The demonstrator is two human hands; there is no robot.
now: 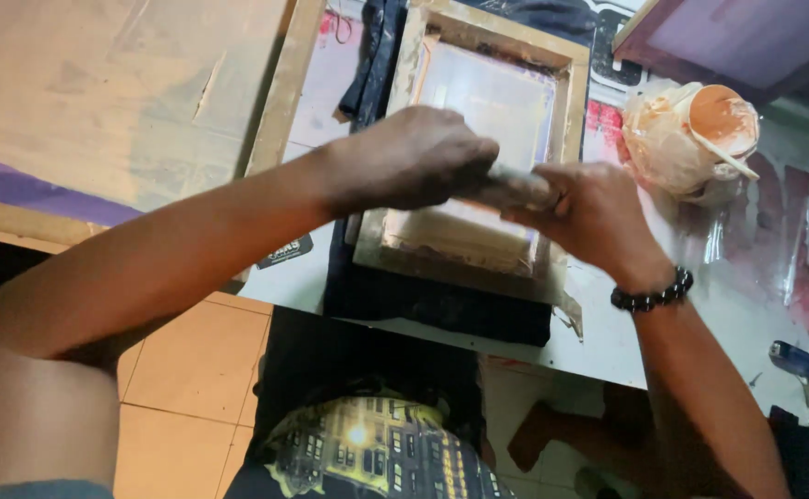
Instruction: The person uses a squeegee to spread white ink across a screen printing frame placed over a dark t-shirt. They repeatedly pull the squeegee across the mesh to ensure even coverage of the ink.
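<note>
Together, both hands closed around one squeegee (515, 188): the left hand (414, 159) was wrapped over its left end, knuckles up, and the right hand (589, 214) gripped the right end, a dark bead bracelet (652, 296) on that wrist. The squeegee lay across the wooden screen frame (571, 92), over the lower half of its pale mesh.

Judging by its look, the squeegee was a stiff, light bar with an ink-smeared, probably slick handle, best held at both ends with even pressure. The frame looked rigid, but its stretched mesh seemed easy to tear or dent.

Under the frame lay a dark, soft garment (441, 310), spread flat and hanging toward the near edge of the bench (599, 346). To the right of the frame stood a tub of orange ink (721, 120) with a stick in it, wrapped in crumpled plastic. Farther right of the frame, near the bench edge, lay a small blue object (797, 359). Left of the frame rested a large tan board (99, 92) with a purple strip. Below the bench showed an orange tiled floor (183, 370).
</note>
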